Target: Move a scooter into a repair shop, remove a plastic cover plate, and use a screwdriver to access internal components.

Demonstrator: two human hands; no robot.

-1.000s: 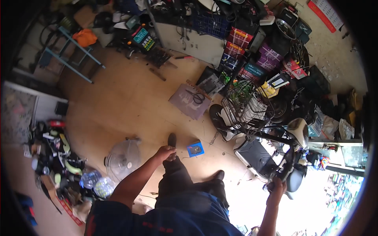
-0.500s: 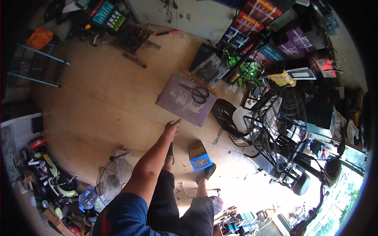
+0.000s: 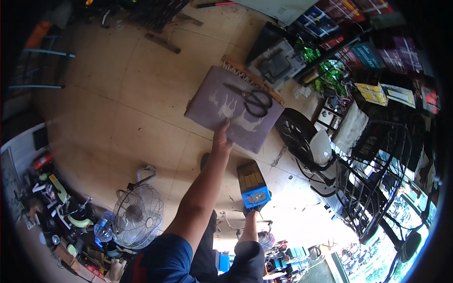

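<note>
So the left arm stretches up from the lower edge, dark blue sleeve at the shoulder, and the left hand (image 3: 224, 136) is right over the near edge of a purple-grey pad (image 3: 207, 99) with pale animal figures on it. One finger sticks out forward, but honestly I can't tell how far open the rest of the hand is, whether it has hold of anything, or if it actually touches the pad. Right hand is out of view, so can't tell there either

The pad is near the middle of the floor (image 3: 108, 127), and a pair of black-handled scissors (image 3: 247, 95) lies on top of it, blades toward the far left, big handle loops toward the right. A wooden strip (image 3: 257, 81) runs along the pad's far edge. Just beyond that there's a dark grey case-like thing, too murky to name

Closer in, a box with a blue end (image 3: 254, 184) sits on the floor by the person's foot. Bike with a wire basket (image 3: 380, 141) over on the right, its front wheel (image 3: 293, 129) near the pad's corner, and a round caged fan (image 3: 139, 217) at lower left
</note>
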